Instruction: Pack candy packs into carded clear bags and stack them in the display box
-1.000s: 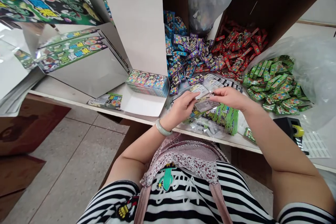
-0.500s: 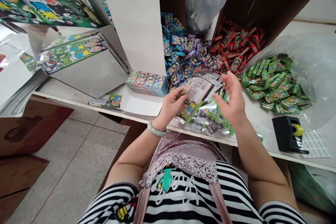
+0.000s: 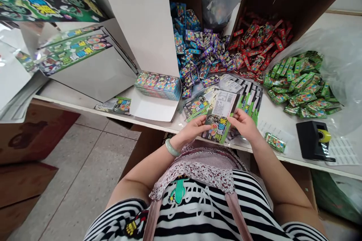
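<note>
A printed packet (image 3: 223, 102) with a white label and green lettering is held between both hands, near the table's front edge. My left hand (image 3: 192, 131) pinches its lower left side. The fingers of my right hand (image 3: 243, 123) close on its right side. Beneath and behind it lie more flat packets (image 3: 251, 99), overlapping in a fan, with another green-lettered one (image 3: 197, 106) on the left. To the left, a row of small candy packs (image 3: 158, 83) stands in an open white box (image 3: 154, 106) with its lid raised.
Behind are piles of blue (image 3: 179, 41), purple (image 3: 207, 51) and red packs (image 3: 258, 45); green packs (image 3: 304, 84) lie right. A black tape dispenser (image 3: 312, 141) and a single green pack (image 3: 275, 142) sit front right. Folded display boxes (image 3: 82, 64) stand left.
My right hand has come down and in from above the packets and now grips the held packet. My left hand has moved slightly right and down with it. The view has shifted a little.
</note>
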The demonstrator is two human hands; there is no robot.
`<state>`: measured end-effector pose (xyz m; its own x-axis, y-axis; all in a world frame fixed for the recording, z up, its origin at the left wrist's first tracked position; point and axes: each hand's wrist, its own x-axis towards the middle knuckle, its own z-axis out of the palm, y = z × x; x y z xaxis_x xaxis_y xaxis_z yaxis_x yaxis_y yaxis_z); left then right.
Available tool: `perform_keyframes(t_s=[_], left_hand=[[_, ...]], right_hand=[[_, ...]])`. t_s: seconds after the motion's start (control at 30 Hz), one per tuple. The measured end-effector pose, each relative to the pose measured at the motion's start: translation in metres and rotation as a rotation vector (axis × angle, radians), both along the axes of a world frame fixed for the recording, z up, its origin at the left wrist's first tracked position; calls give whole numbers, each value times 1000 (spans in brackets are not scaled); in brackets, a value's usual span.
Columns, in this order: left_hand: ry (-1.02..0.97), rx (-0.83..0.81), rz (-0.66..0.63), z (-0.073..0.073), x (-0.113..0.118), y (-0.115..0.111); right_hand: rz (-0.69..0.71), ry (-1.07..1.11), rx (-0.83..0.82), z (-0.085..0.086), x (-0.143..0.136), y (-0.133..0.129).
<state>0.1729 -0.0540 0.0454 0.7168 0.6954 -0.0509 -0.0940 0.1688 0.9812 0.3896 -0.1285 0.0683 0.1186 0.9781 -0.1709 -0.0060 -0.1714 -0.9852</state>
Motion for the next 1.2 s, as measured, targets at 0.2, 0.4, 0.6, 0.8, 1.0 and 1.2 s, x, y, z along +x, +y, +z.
perform_keyframes(t_s=[0.2,0.4,0.6,0.8,1.0,1.2], left_hand=[[-89,-4,179,2,14,10],[-70,87,151,7,22,2],[46,182,88,22,13,-4],[47,285,195,33,18,1],[-31,102,149,37,17,5],[4,216,153,47,15,3]], right_hand=[[82,-51,-21,-11,-5,-28],[-254,-197,142,1,-2,-32],[-77,-220,113,14,5,-38],[-47,-397,195,26,7,-30],[-83,-191,158,25,2,-20],[-18,-383,233,38,-3,-21]])
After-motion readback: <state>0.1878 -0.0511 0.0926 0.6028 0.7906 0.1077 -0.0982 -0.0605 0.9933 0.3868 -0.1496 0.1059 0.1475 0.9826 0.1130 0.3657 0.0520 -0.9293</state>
